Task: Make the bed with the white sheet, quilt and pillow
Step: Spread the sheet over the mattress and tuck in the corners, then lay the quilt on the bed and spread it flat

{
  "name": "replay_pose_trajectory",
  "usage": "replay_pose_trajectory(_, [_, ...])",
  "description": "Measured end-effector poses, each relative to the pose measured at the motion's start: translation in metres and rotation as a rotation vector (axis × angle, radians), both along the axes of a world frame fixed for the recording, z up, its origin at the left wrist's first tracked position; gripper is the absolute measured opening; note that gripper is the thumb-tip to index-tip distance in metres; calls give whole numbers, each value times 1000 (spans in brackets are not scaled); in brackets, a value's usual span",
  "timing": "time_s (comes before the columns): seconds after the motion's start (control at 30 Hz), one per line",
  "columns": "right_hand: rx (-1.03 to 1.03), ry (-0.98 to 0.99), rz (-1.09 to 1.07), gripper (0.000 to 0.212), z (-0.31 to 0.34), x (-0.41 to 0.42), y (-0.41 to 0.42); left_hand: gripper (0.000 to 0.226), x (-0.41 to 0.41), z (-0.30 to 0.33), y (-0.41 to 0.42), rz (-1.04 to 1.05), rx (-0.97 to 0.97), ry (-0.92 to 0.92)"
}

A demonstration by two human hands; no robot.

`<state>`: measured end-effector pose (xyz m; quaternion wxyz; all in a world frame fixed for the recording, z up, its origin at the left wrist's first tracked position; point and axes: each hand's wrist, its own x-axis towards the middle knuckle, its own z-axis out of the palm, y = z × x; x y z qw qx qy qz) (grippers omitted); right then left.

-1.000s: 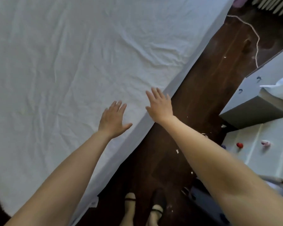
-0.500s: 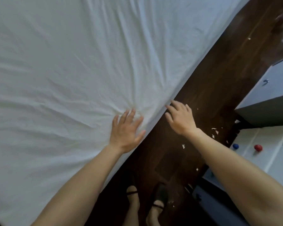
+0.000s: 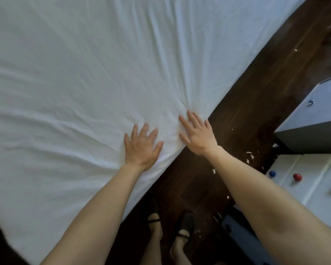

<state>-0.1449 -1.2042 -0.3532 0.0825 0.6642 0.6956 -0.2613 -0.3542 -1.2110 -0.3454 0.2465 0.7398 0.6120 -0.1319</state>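
Bed sheet (image 3: 84,73) wrinkled; right hand (image 3: 198,133) now joins left hand (image 3: 140,148) flat on it, fingers spread.

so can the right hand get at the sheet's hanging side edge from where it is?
Probably yes: the right hand lies flat at the white sheet's edge, with bare floor beside it and nothing between.

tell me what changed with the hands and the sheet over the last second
Both hands came down onto the white sheet: the left hand now presses flat near the bed's edge, and the right hand, off the edge half a second ago, lies flat on it too. Creases now fan out from them. Nothing was gripped. The sheet stays spread over the bed.
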Motion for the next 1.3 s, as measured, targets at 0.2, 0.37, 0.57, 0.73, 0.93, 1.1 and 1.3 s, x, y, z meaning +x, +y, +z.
replay_pose_trajectory(0.2, [-243, 320, -437, 52, 145, 34, 42, 61, 35, 132, 75, -35, -421, -74])
replay_pose_trajectory(0.37, [-285, 446, -501, 47, 255, 97, 83, 52, 129, 243, 145, -15, -306, -310])
replay_pose_trajectory(0.57, [-168, 468, -575, 45, 330, 229, 138, 49, 282, 321, 226, -155, -237, -415])
replay_pose_trajectory(0.73, [-59, 494, -670, 42, 376, 373, 210, 47, 423, 378, 303, -215, -201, -449])
replay_pose_trajectory(0.93, [5, 461, -613, 43, 426, 503, 341, 46, 537, 427, 419, -168, -161, -556])
replay_pose_trajectory(1.1, [140, 405, -579, 40, 451, 593, 473, 44, 628, 443, 551, -119, -106, -668])
replay_pose_trajectory(1.3, [228, 422, -724, 44, 488, 748, 580, 41, 785, 481, 700, -142, -104, -724])
